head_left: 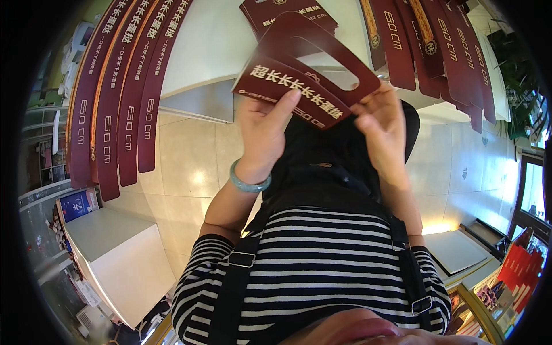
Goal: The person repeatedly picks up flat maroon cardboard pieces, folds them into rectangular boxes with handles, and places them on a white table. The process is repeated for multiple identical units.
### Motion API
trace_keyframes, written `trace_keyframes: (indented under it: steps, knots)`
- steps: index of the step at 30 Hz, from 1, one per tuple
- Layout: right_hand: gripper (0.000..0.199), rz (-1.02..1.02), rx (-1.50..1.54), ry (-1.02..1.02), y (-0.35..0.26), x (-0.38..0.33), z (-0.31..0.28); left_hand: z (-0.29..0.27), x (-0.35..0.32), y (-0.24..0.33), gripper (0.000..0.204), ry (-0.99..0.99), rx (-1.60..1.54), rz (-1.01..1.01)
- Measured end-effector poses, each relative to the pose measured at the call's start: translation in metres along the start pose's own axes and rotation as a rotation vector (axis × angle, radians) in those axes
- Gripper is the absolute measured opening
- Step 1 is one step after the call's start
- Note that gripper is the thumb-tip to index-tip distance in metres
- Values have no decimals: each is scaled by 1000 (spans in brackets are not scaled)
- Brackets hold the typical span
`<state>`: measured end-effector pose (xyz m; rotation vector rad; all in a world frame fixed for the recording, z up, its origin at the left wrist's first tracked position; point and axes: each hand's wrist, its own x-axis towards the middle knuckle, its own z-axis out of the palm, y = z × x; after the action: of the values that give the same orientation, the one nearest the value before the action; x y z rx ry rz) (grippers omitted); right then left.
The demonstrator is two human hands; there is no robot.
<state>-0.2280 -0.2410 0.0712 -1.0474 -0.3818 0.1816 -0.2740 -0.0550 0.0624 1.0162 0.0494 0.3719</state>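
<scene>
A maroon cardboard carrier [300, 73] with pale printing and an oval handle cutout is held up between my two hands, tilted over the table edge. My left hand [261, 131], wearing a pale green bangle, grips its lower left side, thumb on the printed face and the other fingers behind. At the lower right edge, next to the cutout, my right hand [384, 126] pinches the card between thumb and fingers. A stack of matching maroon card pieces [315, 12] lies just beyond it on the white table [201, 49].
Long maroon cartons [127, 98] lie side by side at the left, ends jutting past the table edge. More long cartons [451, 54] overhang at the right, near a green plant [520, 80]. A white cabinet [129, 264] stands at lower left.
</scene>
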Motion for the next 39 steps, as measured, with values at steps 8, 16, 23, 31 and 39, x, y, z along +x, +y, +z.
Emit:
trace_keyframes:
  steps: [8, 16, 23, 31, 39]
  knots:
    - [13, 207, -371, -91, -6, 0, -8, -35, 11, 12, 21, -98, 53, 15]
    - [34, 138, -470, 2, 1, 6, -14, -93, 84, 129, 54, -127, 1406, 570]
    - [54, 131, -344, -256, 6, 28, 18, -104, 76, 180, 100, -545, 1167, 148]
    - [56, -125, -643, -723, 14, 70, 126, -141, -59, 100, 79, 79, 417, 308]
    - [75, -104, -71, -1396, 94, 84, 308, -215, -213, 146, 42, 614, 137, 674]
